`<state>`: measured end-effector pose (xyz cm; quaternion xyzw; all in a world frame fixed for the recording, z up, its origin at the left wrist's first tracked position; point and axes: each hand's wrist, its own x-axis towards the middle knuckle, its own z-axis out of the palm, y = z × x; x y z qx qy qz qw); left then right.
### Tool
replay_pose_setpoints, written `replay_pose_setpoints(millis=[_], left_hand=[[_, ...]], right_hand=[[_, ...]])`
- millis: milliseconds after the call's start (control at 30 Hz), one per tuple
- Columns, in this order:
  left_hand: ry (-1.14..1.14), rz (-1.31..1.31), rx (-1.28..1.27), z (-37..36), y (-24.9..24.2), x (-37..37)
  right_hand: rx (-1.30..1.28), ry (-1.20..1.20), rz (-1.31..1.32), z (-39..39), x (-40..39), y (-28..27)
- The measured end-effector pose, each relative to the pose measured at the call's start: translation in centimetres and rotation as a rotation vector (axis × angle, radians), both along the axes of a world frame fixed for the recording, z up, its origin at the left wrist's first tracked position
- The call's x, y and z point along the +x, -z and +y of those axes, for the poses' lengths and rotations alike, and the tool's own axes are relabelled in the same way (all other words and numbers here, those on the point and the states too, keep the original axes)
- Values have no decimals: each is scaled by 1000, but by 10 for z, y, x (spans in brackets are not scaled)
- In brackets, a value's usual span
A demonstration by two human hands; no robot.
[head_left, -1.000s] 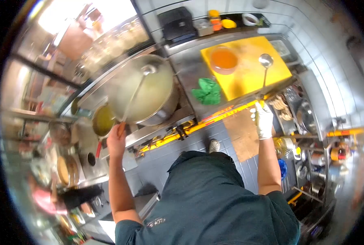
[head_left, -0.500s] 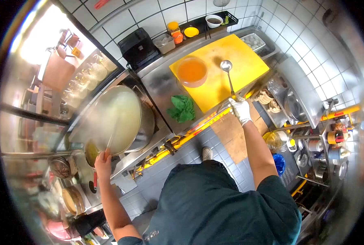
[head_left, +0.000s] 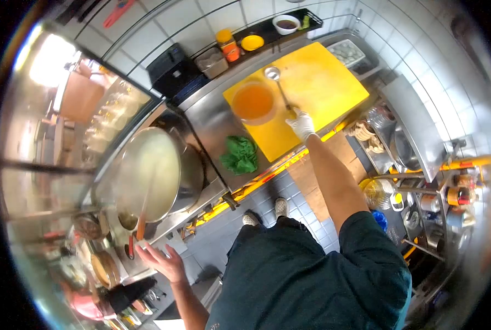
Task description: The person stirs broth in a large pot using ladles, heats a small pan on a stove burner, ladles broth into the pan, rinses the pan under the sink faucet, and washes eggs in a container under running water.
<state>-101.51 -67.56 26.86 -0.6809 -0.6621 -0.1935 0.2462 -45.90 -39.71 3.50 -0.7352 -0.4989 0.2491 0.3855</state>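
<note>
My right hand [head_left: 301, 124], in a white glove, is closed around the handle end of a metal ladle [head_left: 282, 92]. The ladle's head lies over the yellow cutting board [head_left: 322, 82], beside a clear bowl of orange liquid [head_left: 253, 102]. At lower left my bare left hand [head_left: 165, 263] is open, its fingers spread, just below a brown handle [head_left: 141, 229]. That handle belongs to a utensil leaning into a large pot [head_left: 187, 181] of pale, steaming liquid; its lower end is hidden. Green leaves [head_left: 240, 155] lie on the steel counter left of the board.
A shelf along the back wall holds a white bowl of dark liquid [head_left: 286, 24], a yellow dish [head_left: 252, 43] and an orange container [head_left: 229, 46]. A black box [head_left: 174, 70] stands at back left. Shelving with jars [head_left: 459, 196] is on the right; a yellow rail [head_left: 278, 166] runs along the counter's front.
My left hand has let go of the brown handle and drawn back with fingers spread. My right hand has moved left and forward over the board, bringing the ladle nearer the bowl.
</note>
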Motion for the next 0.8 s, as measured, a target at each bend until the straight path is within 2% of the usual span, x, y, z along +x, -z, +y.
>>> replay_pose_setpoints(millis=[33, 233, 267, 300, 333, 367, 467, 500, 533, 567, 600, 633, 667, 700, 767, 800], left_hand=[[51, -22, -9, -4, 7, 10], [340, -305, -187, 17, 43, 87], [392, -353, -217, 27, 46, 98], [434, -373, -224, 38, 59, 104], [453, -422, -278, 48, 66, 114], [516, -465, -308, 63, 70, 124], [674, -626, -417, 106, 77, 159], [747, -624, -432, 120, 80, 171], [818, -622, -451, 132, 82, 183], [865, -612, -514, 144, 82, 194], [909, -599, -580, 154, 83, 206], [952, -582, -648, 163, 84, 218], [977, -547, -706, 171, 83, 232], [1002, -507, -765, 178, 82, 246], [1097, -420, -798, 187, 90, 268], [1131, -387, -815, 188, 93, 277]], right_hand=[[-76, 10, -114, -3, -5, -9], [151, 229, -132, -68, -9, -24], [123, 280, -108, -91, -8, -41], [92, 324, 33, -118, -6, -60], [138, 386, -212, -142, 9, -16], [90, 414, -251, -178, 17, -6], [-295, 554, -229, -304, 36, 30], [-452, 600, -107, -345, 33, 12], [-427, 609, -223, -387, 34, 25], [-639, 741, -159, -438, 31, 33], [-715, 821, -202, -520, 38, 102], [-924, 918, -134, -559, 24, 86], [-1108, 847, -70, -616, 23, 109], [-1170, 1156, 37, -675, 5, 143], [-1568, 411, -212, -759, -26, 177], [-1599, 381, -200, -757, -48, 148]])
